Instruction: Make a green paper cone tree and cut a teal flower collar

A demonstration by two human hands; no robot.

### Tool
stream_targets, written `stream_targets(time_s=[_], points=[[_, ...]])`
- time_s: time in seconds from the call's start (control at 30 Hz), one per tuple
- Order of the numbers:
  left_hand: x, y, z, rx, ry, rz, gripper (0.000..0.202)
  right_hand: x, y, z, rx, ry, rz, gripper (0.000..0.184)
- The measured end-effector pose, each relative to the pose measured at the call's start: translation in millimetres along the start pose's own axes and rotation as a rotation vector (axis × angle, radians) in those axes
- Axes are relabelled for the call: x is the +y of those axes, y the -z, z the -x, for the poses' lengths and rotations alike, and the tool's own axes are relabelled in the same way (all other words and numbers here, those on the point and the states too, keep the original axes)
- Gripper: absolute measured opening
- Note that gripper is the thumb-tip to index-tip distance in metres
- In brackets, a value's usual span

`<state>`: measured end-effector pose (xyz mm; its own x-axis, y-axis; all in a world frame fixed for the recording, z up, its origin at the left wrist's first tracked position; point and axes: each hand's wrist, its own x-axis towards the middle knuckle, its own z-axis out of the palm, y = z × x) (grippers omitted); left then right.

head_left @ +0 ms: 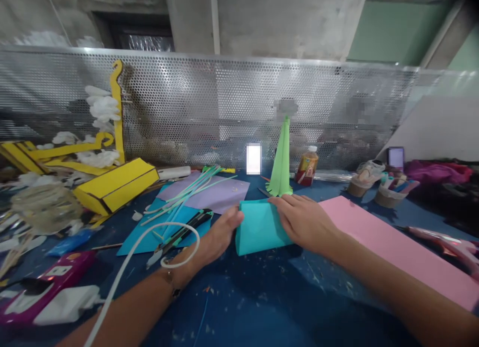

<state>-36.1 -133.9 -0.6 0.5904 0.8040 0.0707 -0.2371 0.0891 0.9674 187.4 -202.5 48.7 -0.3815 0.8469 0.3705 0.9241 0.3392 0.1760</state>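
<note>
A folded sheet of turquoise paper (260,227) stands on the blue table between my hands, its left side bent round in a curve. My left hand (222,232) presses its fingers together against the paper's left edge. Over the upper right corner lies my right hand (301,217), its fingers closed round the top edge and partly hidden. Just behind the paper stands a tall, narrow cone of light green paper (280,162) with a fringed base. A sheet of pink paper (374,242) lies under and beside my right forearm.
Left are turquoise and purple sheets (224,192) with thin strips and a box cutter (187,227). A white cable (129,260) loops over my left wrist. Further out are a yellow box (118,185), a magenta power strip (56,282), a bottle (307,166) and a hot glue gun (445,240).
</note>
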Motion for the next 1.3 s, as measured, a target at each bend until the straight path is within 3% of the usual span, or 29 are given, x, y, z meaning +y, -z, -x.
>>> stream_targets(time_s=[0.23, 0.33, 0.47, 0.53, 0.67, 0.77, 0.97, 1.3], points=[[1.2, 6.3, 1.0, 0.062, -0.211, -0.421, 0.049, 4.9, -21.6, 4.9, 0.180, 0.095, -0.099, 0.037], [1.2, 6.1, 1.5, 0.051, -0.205, -0.399, 0.044, 12.1, -21.0, 7.2, 0.237, 0.108, -0.167, 0.035], [-3.5, 7.1, 0.4, 0.070, -0.159, -0.235, 0.039, 31.2, -20.1, 9.9, 0.337, 0.017, -0.347, 0.041], [-6.2, 7.5, -1.2, 0.051, -0.138, -0.102, 0.038, 42.4, -20.6, 10.8, 0.306, -0.063, -0.523, 0.045], [-8.1, 5.3, -2.3, 0.064, -0.075, 0.042, 0.037, 56.5, -23.9, 10.7, 0.091, -0.253, -0.853, 0.050], [-7.2, 1.8, -1.3, 0.106, -0.051, 0.093, 0.038, 56.5, -29.6, 9.6, 0.101, -0.334, -1.003, 0.052], [-7.1, 1.3, -2.2, 0.205, -0.113, 0.039, 0.035, 49.0, -40.9, 8.8, 0.239, -0.371, -0.934, 0.044], [-6.9, 7.2, -3.2, 0.216, -0.216, -0.058, 0.031, 44.6, -39.0, 9.1, 0.359, -0.343, -0.813, 0.028]])
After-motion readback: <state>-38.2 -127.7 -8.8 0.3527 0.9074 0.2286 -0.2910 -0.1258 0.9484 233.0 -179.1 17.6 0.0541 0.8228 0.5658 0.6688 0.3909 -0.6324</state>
